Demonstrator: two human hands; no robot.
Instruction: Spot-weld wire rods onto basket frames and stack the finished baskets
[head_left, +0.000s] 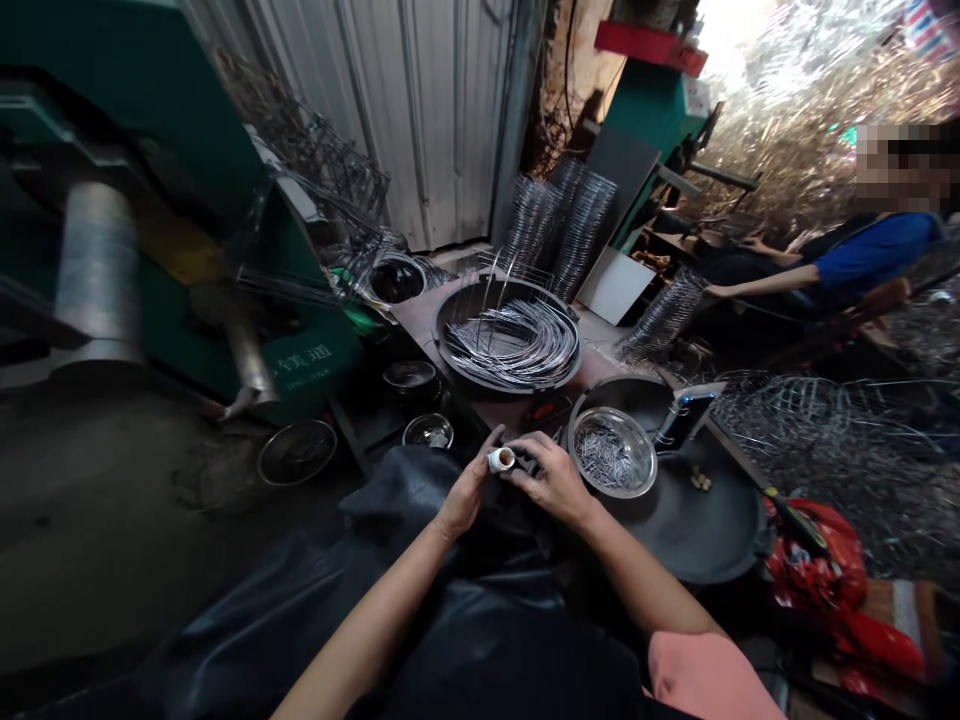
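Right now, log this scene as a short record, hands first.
Left hand: holds white bottle, open end towards the camera
Right hand: beside the bottle; contact unclear
Bowl: metal pieces inside; stands in near pan
Phone: tilted, beside the bowl
Far pan: wires inside
Person: at right, one hand at a wire stack

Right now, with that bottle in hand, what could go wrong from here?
The small white bottle looks uncapped in the left hand; tipping it might spill whatever is inside. The right hand is close beside the round metal bowl, so a knock could scatter its small metal pieces. The smartphone, propped at a tilt near that bowl, might topple if bumped.
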